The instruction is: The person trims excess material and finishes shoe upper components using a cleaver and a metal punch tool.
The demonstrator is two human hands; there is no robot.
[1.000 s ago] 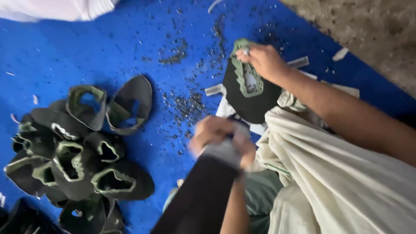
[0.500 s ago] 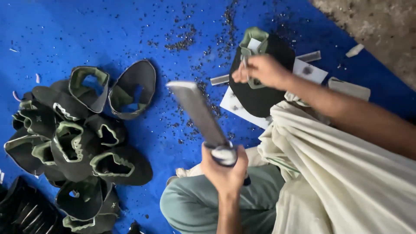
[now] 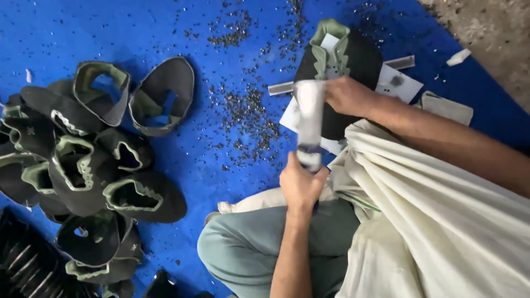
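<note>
My left hand (image 3: 300, 184) grips the handle of a flat metal tool (image 3: 309, 118), its broad blade blurred and standing upright over a black and green shoe upper (image 3: 359, 58). My right hand (image 3: 349, 95) presses on that shoe upper, which lies on white paper pieces (image 3: 398, 81) on the blue mat (image 3: 66, 33). The blade's tip is level with my right hand's fingers. My knee in grey-green trousers (image 3: 251, 243) and a cream cloth (image 3: 441, 221) fill the lower right.
A heap of several black and green shoe uppers (image 3: 83, 165) lies at the left on the mat. Small dark punched bits (image 3: 248, 110) are scattered over the middle. A thin metal strip (image 3: 281, 88) lies beside the shoe upper. Bare ground (image 3: 486, 27) shows at top right.
The tool has swung from a tilt to the left to upright and come over the shoe upper. My right hand has shifted lower on the upper.
</note>
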